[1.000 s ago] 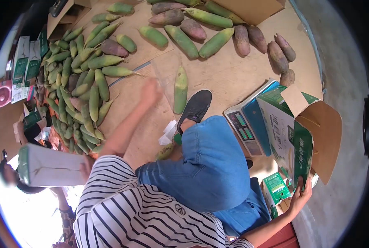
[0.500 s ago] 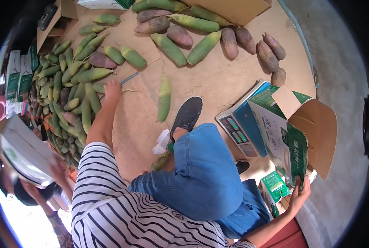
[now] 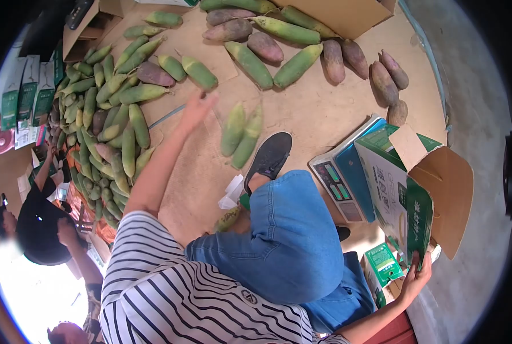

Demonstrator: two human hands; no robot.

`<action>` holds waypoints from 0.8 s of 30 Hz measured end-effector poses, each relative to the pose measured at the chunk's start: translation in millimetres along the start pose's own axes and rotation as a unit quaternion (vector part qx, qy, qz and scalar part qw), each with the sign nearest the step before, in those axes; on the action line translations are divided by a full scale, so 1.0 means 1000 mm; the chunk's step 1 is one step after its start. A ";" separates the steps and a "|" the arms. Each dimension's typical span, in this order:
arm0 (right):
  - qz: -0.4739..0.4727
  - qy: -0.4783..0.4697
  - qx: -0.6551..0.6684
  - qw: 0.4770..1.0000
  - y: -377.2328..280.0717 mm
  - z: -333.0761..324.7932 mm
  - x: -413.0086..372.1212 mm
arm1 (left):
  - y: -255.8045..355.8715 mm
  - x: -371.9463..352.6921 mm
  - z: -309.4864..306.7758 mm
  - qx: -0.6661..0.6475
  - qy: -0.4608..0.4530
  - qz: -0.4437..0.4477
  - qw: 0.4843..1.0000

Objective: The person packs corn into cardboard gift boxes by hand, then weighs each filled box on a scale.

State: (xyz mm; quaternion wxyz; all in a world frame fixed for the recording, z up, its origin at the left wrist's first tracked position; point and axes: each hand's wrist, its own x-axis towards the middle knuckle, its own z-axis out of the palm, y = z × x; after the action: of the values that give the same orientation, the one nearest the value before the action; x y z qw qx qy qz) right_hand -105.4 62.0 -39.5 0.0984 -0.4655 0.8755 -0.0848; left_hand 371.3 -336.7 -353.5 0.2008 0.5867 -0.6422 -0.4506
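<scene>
My left hand (image 3: 198,109) is held over the cardboard, its fingers stretched out and slightly blurred, with nothing in it. To its right, two long green radishes (image 3: 248,139) lie side by side near my dark shoe (image 3: 268,155). Left of the arm spreads a big heap of green radishes (image 3: 137,125), with some purplish ones among them. My right hand (image 3: 417,276) grips the lower edge of an open green-and-white carton (image 3: 391,192). This carton rests tilted on a digital scale (image 3: 337,184) with green displays.
More green radishes (image 3: 249,64) and purple radishes (image 3: 333,62) lie toward the back. A cardboard box (image 3: 342,17) stands behind them. A smaller green box (image 3: 382,261) is below the carton. At left, another person (image 3: 44,229) works beside stacked boxes (image 3: 28,92).
My left hand has left the heap's edge and moved up and right. A second radish now lies beside the single one near my shoe. My right hand stays on the carton.
</scene>
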 end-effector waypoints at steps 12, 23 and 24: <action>0.026 -0.010 0.001 1.000 0.002 -0.002 -0.003 | -0.084 0.114 0.044 -0.059 0.097 -0.319 0.941; -0.021 0.020 -0.042 0.999 -0.015 -0.006 -0.003 | 0.049 -0.076 0.048 -0.203 -0.106 -0.233 0.945; -0.001 0.007 -0.028 1.000 -0.021 -0.007 -0.002 | 0.072 -0.084 0.046 -0.197 -0.124 -0.183 0.955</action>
State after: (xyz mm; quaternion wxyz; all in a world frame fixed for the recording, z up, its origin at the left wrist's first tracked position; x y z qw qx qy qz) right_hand -89.4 52.9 -27.8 0.0791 -0.4687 0.8775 -0.0636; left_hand 313.6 -249.3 -295.6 0.1457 0.5827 -0.4418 -0.6664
